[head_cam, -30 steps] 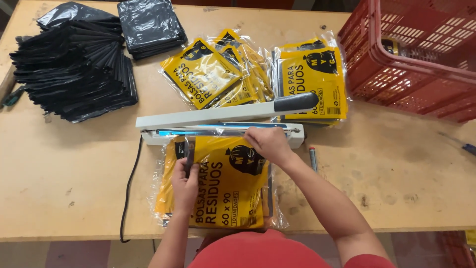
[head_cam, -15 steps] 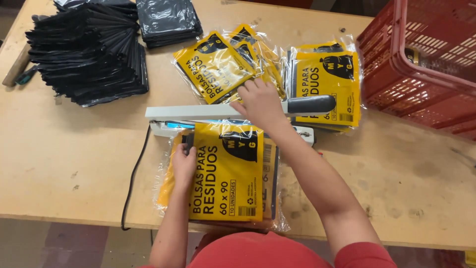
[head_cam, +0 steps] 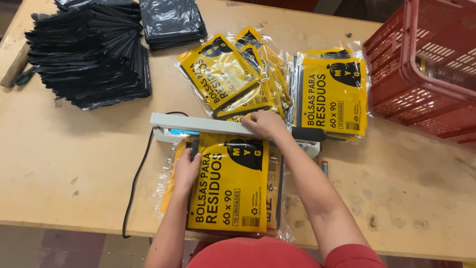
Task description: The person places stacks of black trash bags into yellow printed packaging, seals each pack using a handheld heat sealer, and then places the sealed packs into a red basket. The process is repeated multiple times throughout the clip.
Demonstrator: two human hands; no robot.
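The right hand [head_cam: 267, 124] lies palm-down on the heat sealer [head_cam: 233, 130], its grip flat on the bar rather than clenched, while the left hand [head_cam: 186, 171] pinches the near left edge of the yellow packet [head_cam: 230, 188], whose top is tucked under that bar. The sealing step looks in hand; next the bar would need lifting. The packet lies flat on the surface [head_cam: 74, 164], glossy yellow in clear film, with sealed packets [head_cam: 277, 84] just beyond the sealer, black bags [head_cam: 89, 54] to its far left and a red crate [head_cam: 421, 74] to its far right.

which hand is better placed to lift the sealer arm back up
Right, probably. The right hand lies on top of the sealer arm, pressing it down, while the left hand holds the yellow packet at its left edge.
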